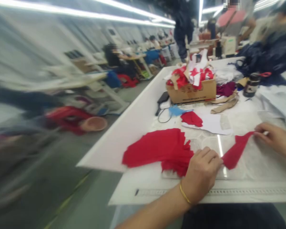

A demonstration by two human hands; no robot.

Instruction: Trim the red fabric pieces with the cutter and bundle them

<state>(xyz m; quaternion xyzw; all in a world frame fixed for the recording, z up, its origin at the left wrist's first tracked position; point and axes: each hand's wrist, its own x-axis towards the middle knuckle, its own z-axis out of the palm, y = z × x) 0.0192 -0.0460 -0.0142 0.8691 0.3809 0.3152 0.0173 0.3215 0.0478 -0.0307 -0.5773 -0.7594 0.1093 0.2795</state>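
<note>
And here's the left hand (202, 173), a thin yellow bracelet (184, 192) around its wrist, fingers curled and fingertips pinching the near-left end of a small, narrow red cloth piece (237, 152)! Across from it, the right hand (274, 138) has thumb and forefinger pressed together on the cloth's pointed far-right tip, so the piece stretches slantwise between the two grips, over the white tabletop (128, 190)

Just left of the left grip, a broad stack of red fabric pieces (154, 148) spreads out, its near edge ruffled; on the near side of both grips runs a pale measuring strip (243, 191). Beyond the grips lies a flat white sheet (211, 122) with a crumpled red scrap (192, 118) on it, and farther beyond, a brown cardboard box (193, 93) heaped with red, white and tan cloth
</note>
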